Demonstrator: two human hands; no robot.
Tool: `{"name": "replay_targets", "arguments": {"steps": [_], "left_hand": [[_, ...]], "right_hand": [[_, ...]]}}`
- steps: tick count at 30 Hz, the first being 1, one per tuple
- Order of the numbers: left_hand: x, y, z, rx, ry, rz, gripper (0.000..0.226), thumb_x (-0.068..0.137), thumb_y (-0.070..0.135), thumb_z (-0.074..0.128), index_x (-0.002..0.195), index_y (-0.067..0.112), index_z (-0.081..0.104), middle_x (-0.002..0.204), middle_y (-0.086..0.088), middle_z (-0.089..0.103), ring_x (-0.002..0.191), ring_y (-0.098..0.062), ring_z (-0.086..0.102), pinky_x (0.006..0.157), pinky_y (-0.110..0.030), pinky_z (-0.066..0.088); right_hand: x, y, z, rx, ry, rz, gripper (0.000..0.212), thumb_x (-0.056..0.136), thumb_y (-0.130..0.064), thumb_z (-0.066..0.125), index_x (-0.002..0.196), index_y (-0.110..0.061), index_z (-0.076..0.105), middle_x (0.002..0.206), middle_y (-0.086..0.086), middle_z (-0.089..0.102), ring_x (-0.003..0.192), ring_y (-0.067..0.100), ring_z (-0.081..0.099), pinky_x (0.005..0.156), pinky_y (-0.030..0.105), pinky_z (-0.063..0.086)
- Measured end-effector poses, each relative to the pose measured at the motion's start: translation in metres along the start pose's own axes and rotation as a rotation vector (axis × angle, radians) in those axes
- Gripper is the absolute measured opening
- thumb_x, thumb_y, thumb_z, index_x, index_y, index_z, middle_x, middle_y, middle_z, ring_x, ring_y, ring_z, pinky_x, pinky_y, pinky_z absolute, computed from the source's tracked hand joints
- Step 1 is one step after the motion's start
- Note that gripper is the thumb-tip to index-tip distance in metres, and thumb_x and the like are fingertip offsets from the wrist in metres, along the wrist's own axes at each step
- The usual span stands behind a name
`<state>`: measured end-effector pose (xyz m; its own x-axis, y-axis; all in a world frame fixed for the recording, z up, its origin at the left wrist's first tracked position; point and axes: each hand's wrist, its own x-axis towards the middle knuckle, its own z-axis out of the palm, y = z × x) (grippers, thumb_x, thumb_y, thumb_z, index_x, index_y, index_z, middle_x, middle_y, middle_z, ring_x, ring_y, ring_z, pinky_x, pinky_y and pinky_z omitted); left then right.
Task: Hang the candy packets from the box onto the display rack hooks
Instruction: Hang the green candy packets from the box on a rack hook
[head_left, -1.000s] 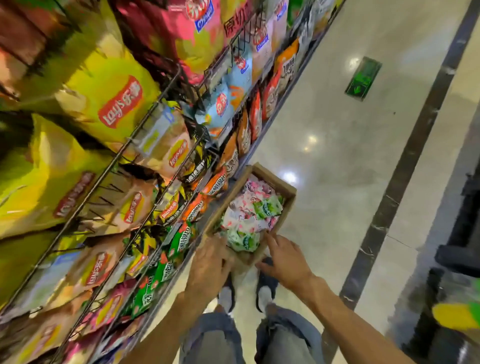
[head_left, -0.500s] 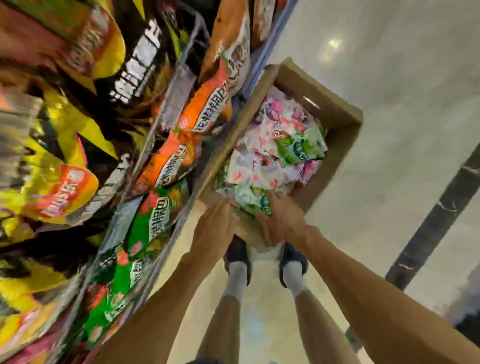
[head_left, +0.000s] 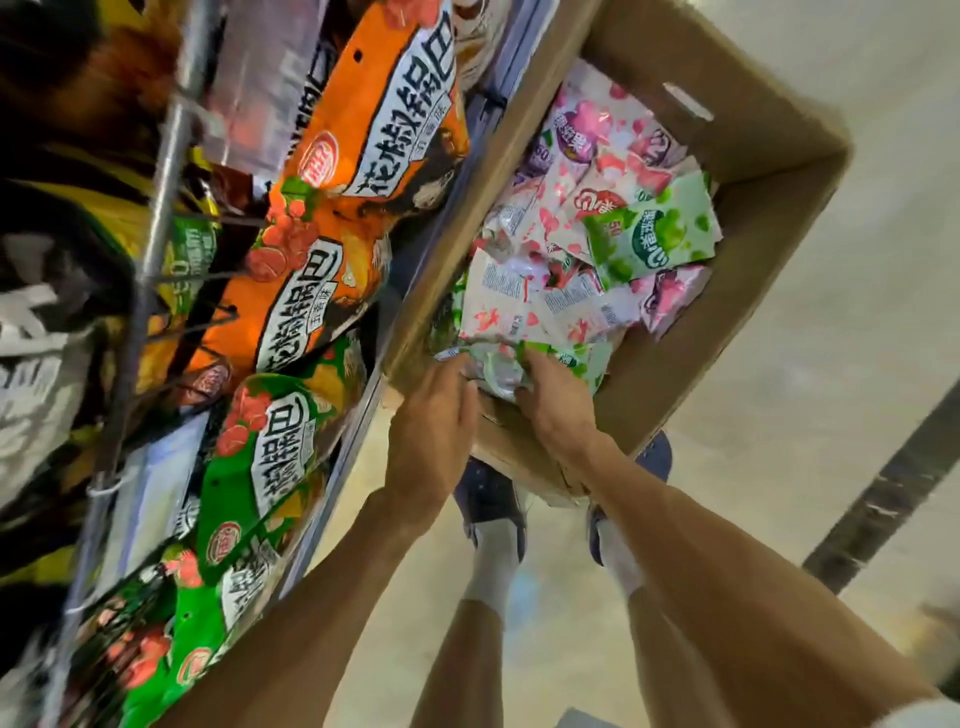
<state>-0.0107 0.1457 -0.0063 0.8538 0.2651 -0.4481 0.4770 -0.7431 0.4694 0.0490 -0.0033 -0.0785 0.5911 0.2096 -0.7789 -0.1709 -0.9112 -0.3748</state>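
The person is picking up: both hands are reaching into the near end of the box (head_left: 769, 171). The left hand (head_left: 431, 431) and right hand (head_left: 558, 400) are curling fingers around a packet (head_left: 496, 371) there. Next, I think, it needs lifting to a free rack (head_left: 156, 218) hook.

A brown cardboard box (head_left: 737, 171) sits open on the floor, right beside the display rack (head_left: 156, 218). It is full of candy packets (head_left: 582, 249), pink ones and green ones, lying flat in a messy pile. One green packet (head_left: 652, 234) lies on top. The rack holds big orange and green bags.
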Motion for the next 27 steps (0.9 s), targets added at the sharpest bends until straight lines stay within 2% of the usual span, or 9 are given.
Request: {"name": "replay_targets", "arguments": {"steps": [5,6,8,11,14,16,20,23,27], "left_hand": [[0.017,0.013,-0.012,-0.244,-0.097,-0.189,0.029,0.108,0.035,0.044,0.129,0.020,0.058,0.128,0.001,0.068,0.115,-0.015,0.065,0.088,-0.031,0.059],[0.022,0.014,-0.014,-0.291,-0.122,-0.249,0.029,0.108,0.035,0.044,0.128,0.019,0.059,0.126,0.003,0.067,0.112,-0.014,0.064,0.083,-0.025,0.058],[0.031,0.026,-0.020,-0.361,-0.210,-0.390,0.029,0.109,0.033,0.044,0.120,0.014,0.062,0.115,0.004,0.065,0.104,-0.013,0.062,0.075,-0.015,0.048],[0.043,0.036,-0.019,-0.702,-0.387,-0.658,0.025,0.107,0.036,0.048,0.102,0.018,0.065,0.097,0.000,0.071,0.087,-0.017,0.071,0.075,-0.024,0.056],[0.039,0.035,-0.017,-0.914,-0.596,-0.730,0.026,0.102,0.032,0.060,0.122,0.016,0.066,0.110,-0.004,0.077,0.099,-0.022,0.074,0.088,-0.033,0.061],[0.034,0.028,-0.016,-0.993,-0.614,-0.691,0.023,0.101,0.019,0.062,0.123,0.013,0.066,0.114,-0.005,0.077,0.106,-0.023,0.073,0.085,-0.030,0.062],[0.028,0.023,-0.018,-1.157,-0.630,-0.683,0.033,0.098,0.008,0.065,0.131,0.011,0.062,0.123,-0.007,0.074,0.114,-0.025,0.071,0.090,-0.039,0.062],[0.025,0.024,-0.017,-1.103,-0.604,-0.656,0.046,0.091,0.003,0.072,0.134,0.016,0.059,0.124,-0.006,0.073,0.115,-0.025,0.070,0.091,-0.041,0.061],[0.023,0.025,-0.017,-1.040,-0.523,-0.632,0.054,0.086,-0.002,0.075,0.132,0.021,0.059,0.119,-0.004,0.074,0.108,-0.021,0.073,0.077,-0.033,0.063]], "right_hand": [[-0.040,0.009,-0.040,-0.027,-0.036,-0.111,0.029,0.095,-0.016,0.057,0.124,-0.022,0.057,0.124,0.002,0.059,0.105,0.029,0.062,0.087,0.039,0.051],[-0.046,0.012,-0.050,-0.041,-0.057,-0.164,0.030,0.093,-0.011,0.057,0.121,-0.020,0.057,0.124,0.002,0.056,0.103,0.030,0.061,0.086,0.039,0.051],[-0.058,0.018,-0.065,-0.042,-0.068,-0.298,0.030,0.085,0.001,0.059,0.109,-0.016,0.056,0.116,0.004,0.051,0.093,0.033,0.060,0.076,0.044,0.052],[-0.066,0.024,-0.080,-0.032,-0.046,-0.441,0.040,0.076,0.012,0.059,0.102,-0.018,0.053,0.114,0.001,0.046,0.085,0.029,0.056,0.068,0.044,0.052],[-0.066,0.028,-0.083,-0.011,-0.043,-0.510,0.040,0.077,0.014,0.057,0.105,-0.016,0.055,0.119,0.001,0.046,0.090,0.029,0.059,0.072,0.048,0.054],[-0.065,0.032,-0.082,0.020,-0.031,-0.519,0.037,0.082,0.012,0.057,0.107,-0.016,0.056,0.127,0.000,0.046,0.097,0.030,0.062,0.078,0.049,0.055],[-0.069,0.034,-0.079,0.098,-0.006,-0.467,0.032,0.092,0.006,0.057,0.115,-0.016,0.059,0.153,0.002,0.033,0.126,0.028,0.057,0.100,0.041,0.054],[-0.070,0.034,-0.071,0.319,0.016,-0.334,0.044,0.098,0.001,0.051,0.136,-0.022,0.050,0.160,0.002,0.030,0.144,0.026,0.042,0.117,0.043,0.042],[-0.064,0.019,-0.073,0.923,-0.136,0.156,0.060,0.103,-0.032,0.061,0.154,-0.034,0.030,0.144,0.002,0.056,0.119,0.019,0.067,0.098,0.049,0.058]]}}
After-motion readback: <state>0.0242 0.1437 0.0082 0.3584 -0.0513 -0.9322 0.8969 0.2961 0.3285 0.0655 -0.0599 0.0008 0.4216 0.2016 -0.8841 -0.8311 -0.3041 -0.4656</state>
